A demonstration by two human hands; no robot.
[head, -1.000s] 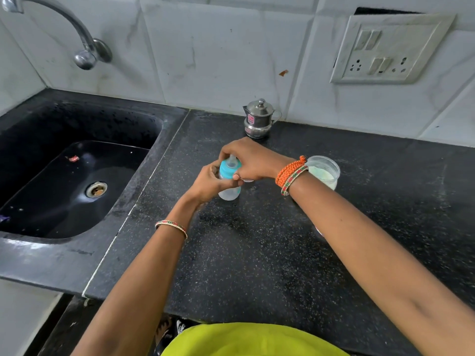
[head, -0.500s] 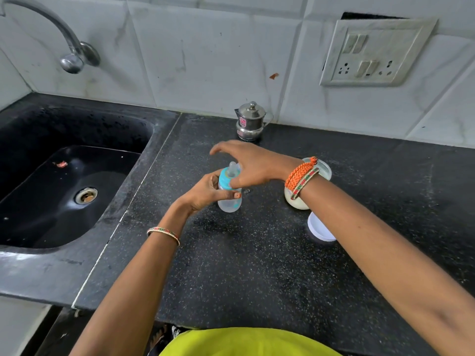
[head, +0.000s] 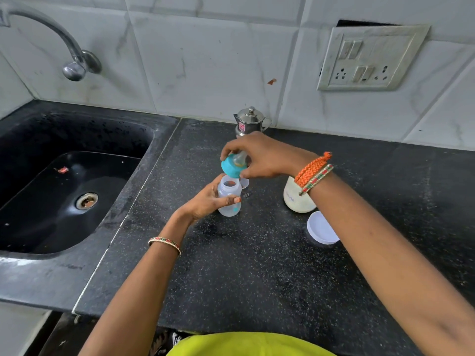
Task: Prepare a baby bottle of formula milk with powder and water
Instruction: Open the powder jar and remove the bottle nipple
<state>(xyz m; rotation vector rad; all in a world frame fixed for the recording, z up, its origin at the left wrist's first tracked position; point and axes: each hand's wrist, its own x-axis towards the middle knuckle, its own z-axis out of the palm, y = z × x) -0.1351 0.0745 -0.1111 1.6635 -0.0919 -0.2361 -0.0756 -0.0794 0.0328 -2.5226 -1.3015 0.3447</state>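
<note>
A small clear baby bottle [head: 229, 199] stands upright on the black counter [head: 244, 265], its mouth uncovered. My left hand [head: 205, 201] wraps around its body. Just above it, my right hand [head: 262, 156] holds the teal screw cap with its nipple [head: 232, 167], tilted and lifted off the bottle. A round tub of pale powder [head: 298, 199] stands to the right, partly hidden by my right wrist. Its white lid [head: 321, 228] lies flat on the counter in front of it. A clear cap [head: 244, 182] sits behind the bottle.
A small steel pot with lid [head: 248, 122] stands at the back against the tiled wall. A black sink [head: 64, 188] lies to the left, under a metal tap [head: 74, 65]. A switch and socket plate [head: 370, 57] is on the wall at right.
My right hand has unscrewed the teal nipple cap and lifted it off the bottle. The left hand still grips the bottle in the same spot.
</note>
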